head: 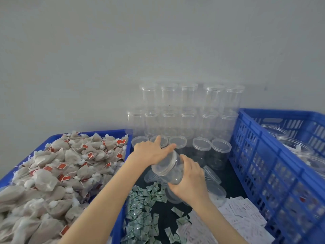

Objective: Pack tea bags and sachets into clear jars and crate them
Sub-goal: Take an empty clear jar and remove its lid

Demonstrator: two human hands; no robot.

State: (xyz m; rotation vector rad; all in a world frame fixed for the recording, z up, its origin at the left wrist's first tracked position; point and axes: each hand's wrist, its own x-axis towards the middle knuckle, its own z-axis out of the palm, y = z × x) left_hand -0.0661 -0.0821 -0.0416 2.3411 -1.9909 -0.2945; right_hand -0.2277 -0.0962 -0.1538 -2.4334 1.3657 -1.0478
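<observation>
A clear jar (171, 170) was held tilted above the dark surface (226, 175), its lidded mouth turned toward the left. The right hand (190, 180) wrapped its fingers round the jar's body, a firm grip on the lower part. The left hand (151, 154) lay over the lid (164, 165), fingers spread across the top; it seemed to be clasping the lid's rim, though the blur left that unsure. Stacked empty jars (186, 110) stood in rows against the wall behind, with more open jars and loose lids just beside the hands. On the left a blue tray (121, 199) was heaped with tea bags (58, 175) bearing red tags. Green sachets (140, 213) lay scattered near the forearms, and white sachets (244, 219) were spread to their right. A blue crate (263, 169) on the right held jars lying inside it.
</observation>
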